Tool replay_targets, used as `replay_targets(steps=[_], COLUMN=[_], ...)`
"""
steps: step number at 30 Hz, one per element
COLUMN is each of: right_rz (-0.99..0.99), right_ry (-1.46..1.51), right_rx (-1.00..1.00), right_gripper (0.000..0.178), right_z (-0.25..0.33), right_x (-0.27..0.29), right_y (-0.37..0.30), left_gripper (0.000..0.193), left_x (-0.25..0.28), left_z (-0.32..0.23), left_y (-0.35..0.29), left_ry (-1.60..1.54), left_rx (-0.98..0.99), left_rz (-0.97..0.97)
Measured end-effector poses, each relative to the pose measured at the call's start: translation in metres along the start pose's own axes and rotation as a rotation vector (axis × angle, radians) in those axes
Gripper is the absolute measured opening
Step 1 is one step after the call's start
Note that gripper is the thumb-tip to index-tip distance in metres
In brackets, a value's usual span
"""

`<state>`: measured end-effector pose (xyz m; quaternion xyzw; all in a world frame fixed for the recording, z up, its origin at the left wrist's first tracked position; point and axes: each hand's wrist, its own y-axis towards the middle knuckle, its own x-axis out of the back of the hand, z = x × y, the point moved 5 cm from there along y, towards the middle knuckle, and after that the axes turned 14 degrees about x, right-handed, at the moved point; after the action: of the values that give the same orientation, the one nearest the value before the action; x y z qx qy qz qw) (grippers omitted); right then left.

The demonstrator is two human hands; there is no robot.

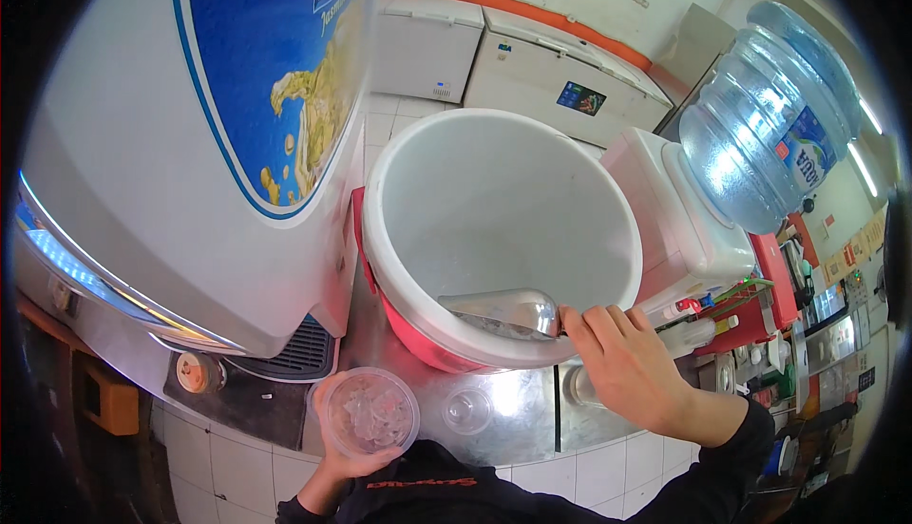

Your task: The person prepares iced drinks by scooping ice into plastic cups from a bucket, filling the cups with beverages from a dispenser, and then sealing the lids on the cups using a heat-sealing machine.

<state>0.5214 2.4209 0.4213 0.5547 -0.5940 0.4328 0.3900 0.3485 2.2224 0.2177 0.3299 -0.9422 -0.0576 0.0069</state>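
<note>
Your right hand (632, 367) curls its fingers around the handle of a metal scoop (518, 309), held just inside the near rim of the bucket (374, 210). Your left hand (344, 456) wraps its fingers around a clear cup (405, 393) containing ice, nearer you.

I see a person in black sleeves (727, 467) at a metal worktop (518, 396). Their left hand (344, 459) holds a clear tub (410, 408) of ice above the near edge; their right hand (632, 372) grips a metal scoop (513, 309) at the near rim of a big red-and-white bucket (503, 191). A small clear cup (467, 412) stands by the worktop's near edge, a tall drinks dispenser (142, 125) towards its left end
</note>
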Motion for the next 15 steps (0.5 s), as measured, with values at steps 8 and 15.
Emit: replay_targets(steps=[8, 15], right_rz=[0.044, 0.315], right_ry=[0.610, 1.172], right_rx=[0.026, -0.139], right_gripper=[0.024, 0.025], right_z=[-0.051, -0.072], right_x=[-0.030, -0.047], right_y=[0.013, 0.028], left_gripper=[0.103, 0.100], left_x=[-0.001, -0.024], left_z=[0.011, -0.069], left_y=[0.010, 0.055], left_ry=[-0.029, -0.015], left_rx=[0.084, -0.143], left_rz=[-0.004, 0.029])
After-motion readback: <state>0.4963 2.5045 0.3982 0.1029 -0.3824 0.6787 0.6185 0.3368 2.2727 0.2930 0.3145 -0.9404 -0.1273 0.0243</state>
